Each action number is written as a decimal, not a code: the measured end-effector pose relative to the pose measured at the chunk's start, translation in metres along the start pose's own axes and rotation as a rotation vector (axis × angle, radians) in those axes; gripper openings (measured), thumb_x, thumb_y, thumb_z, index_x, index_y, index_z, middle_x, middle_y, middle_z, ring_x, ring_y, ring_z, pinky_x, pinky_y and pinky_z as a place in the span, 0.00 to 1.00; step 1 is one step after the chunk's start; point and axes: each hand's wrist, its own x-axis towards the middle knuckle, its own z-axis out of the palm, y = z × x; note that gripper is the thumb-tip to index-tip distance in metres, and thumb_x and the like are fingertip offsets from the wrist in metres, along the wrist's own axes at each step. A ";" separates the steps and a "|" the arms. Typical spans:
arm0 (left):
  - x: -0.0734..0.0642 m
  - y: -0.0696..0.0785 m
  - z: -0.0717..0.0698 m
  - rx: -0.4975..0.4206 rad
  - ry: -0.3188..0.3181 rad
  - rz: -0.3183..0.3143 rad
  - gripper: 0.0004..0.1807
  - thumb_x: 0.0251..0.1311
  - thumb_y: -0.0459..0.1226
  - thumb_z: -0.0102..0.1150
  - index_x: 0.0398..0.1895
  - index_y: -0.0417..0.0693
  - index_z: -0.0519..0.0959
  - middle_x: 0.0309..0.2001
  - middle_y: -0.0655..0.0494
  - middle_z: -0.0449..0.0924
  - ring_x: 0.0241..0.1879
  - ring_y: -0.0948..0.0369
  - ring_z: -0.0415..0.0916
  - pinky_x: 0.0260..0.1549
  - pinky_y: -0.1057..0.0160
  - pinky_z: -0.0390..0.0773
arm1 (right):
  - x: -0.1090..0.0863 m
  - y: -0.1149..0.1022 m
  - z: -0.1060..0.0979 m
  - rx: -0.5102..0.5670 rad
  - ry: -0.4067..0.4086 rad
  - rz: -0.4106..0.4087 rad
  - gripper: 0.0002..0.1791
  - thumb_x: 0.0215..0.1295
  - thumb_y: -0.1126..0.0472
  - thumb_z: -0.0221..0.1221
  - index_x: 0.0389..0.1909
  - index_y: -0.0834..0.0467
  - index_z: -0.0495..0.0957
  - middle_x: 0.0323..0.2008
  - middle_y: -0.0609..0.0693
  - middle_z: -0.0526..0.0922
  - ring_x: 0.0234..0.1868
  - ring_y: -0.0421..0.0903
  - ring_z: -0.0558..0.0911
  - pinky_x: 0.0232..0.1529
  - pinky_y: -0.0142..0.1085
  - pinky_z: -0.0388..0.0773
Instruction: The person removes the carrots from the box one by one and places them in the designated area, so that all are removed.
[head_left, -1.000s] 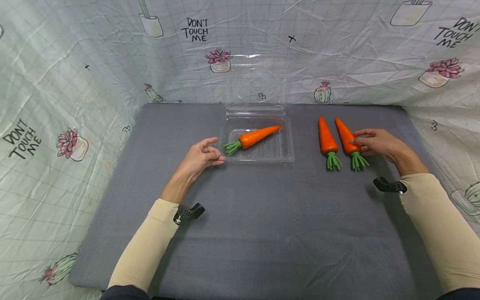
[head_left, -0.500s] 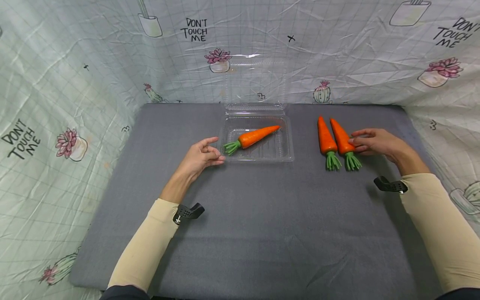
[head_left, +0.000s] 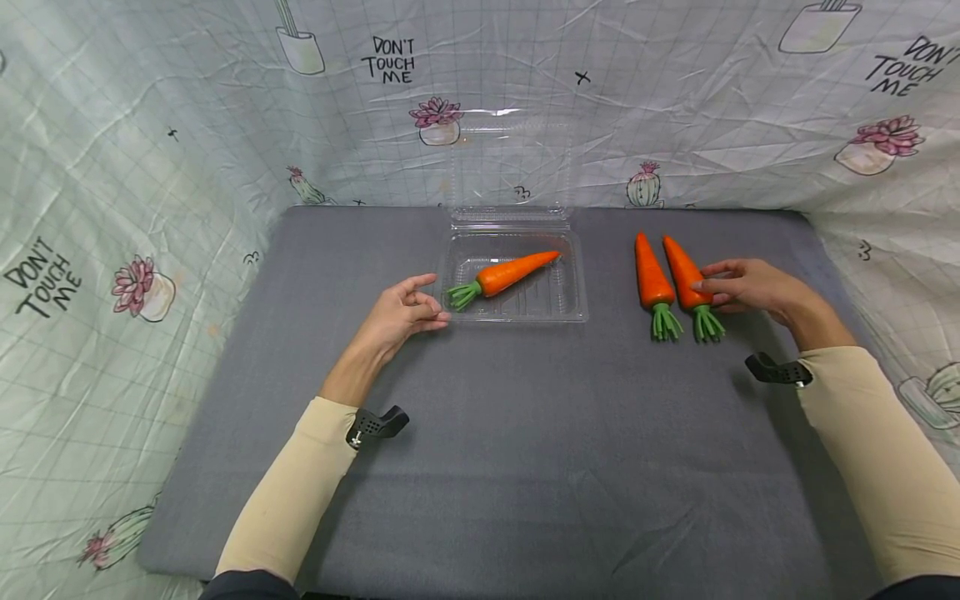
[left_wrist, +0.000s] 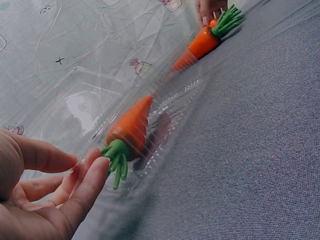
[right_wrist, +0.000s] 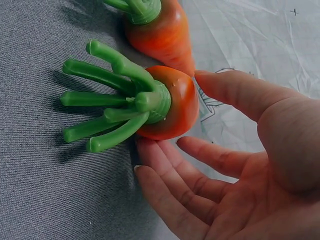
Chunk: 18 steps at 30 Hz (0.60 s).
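Note:
In the head view, an orange carrot (head_left: 517, 271) with green stems lies slantwise inside a clear plastic container (head_left: 555, 317), whose lid stands raised behind it. At the container's left edge, my left hand (head_left: 401, 315) pinches the rim between thumb and fingers. On the right, two more carrots lie side by side, tips pointing away from me. My right hand (head_left: 757, 290) holds the rightmost carrot (head_left: 684, 271), thumb over its top and fingers along its right side. The other carrot (head_left: 652, 271) lies just left of it, untouched. The right wrist view shows the held carrot's stems (right_wrist: 120, 105) up close.
A grey cloth-covered table (head_left: 510, 450) carries everything. Behind it and along both sides hangs a pale patterned curtain (head_left: 360, 133), which the raised clear lid (head_left: 510, 167) stands in front of. A black strap (head_left: 375, 425) sits on each wrist.
The rightmost carrot has shifted left, closer to its neighbour, then very slightly back right. My right thumb now reaches further over it. My left hand and the container have stayed put.

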 end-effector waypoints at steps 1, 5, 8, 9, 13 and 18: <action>0.000 0.000 0.000 0.000 0.000 -0.001 0.37 0.67 0.19 0.53 0.78 0.41 0.58 0.35 0.50 0.78 0.42 0.48 0.86 0.55 0.46 0.83 | 0.000 -0.001 0.000 0.002 0.000 0.001 0.47 0.72 0.40 0.59 0.76 0.69 0.55 0.68 0.70 0.65 0.53 0.47 0.79 0.56 0.44 0.85; -0.001 0.001 0.000 -0.003 -0.002 -0.004 0.38 0.66 0.19 0.54 0.78 0.42 0.58 0.35 0.50 0.78 0.43 0.47 0.86 0.55 0.47 0.83 | 0.000 -0.002 -0.001 0.008 0.014 -0.001 0.47 0.71 0.40 0.60 0.75 0.69 0.56 0.68 0.71 0.65 0.51 0.45 0.80 0.56 0.45 0.85; 0.000 0.000 -0.001 -0.003 -0.005 -0.004 0.38 0.66 0.19 0.54 0.78 0.42 0.58 0.35 0.50 0.78 0.44 0.47 0.86 0.54 0.47 0.84 | 0.000 -0.004 -0.003 0.008 0.044 -0.007 0.46 0.71 0.39 0.60 0.74 0.68 0.58 0.67 0.71 0.67 0.48 0.41 0.82 0.54 0.45 0.86; 0.000 0.000 0.000 -0.003 -0.005 -0.004 0.38 0.65 0.18 0.53 0.78 0.42 0.59 0.35 0.50 0.78 0.44 0.47 0.86 0.54 0.47 0.84 | 0.000 -0.004 -0.004 0.007 0.059 -0.008 0.46 0.71 0.39 0.60 0.74 0.68 0.58 0.67 0.71 0.67 0.46 0.40 0.83 0.53 0.44 0.86; 0.000 0.000 0.000 -0.001 -0.006 -0.006 0.38 0.65 0.18 0.53 0.78 0.42 0.59 0.34 0.50 0.78 0.43 0.48 0.86 0.53 0.48 0.85 | -0.001 -0.008 -0.008 0.001 0.121 -0.039 0.45 0.71 0.40 0.60 0.74 0.69 0.58 0.67 0.71 0.68 0.41 0.30 0.82 0.49 0.35 0.87; -0.001 0.001 0.000 -0.004 -0.005 -0.011 0.37 0.66 0.19 0.53 0.78 0.41 0.59 0.34 0.50 0.78 0.42 0.48 0.86 0.52 0.50 0.86 | -0.005 -0.017 -0.010 0.006 0.172 -0.100 0.44 0.73 0.43 0.59 0.74 0.70 0.57 0.65 0.70 0.68 0.38 0.24 0.80 0.43 0.27 0.85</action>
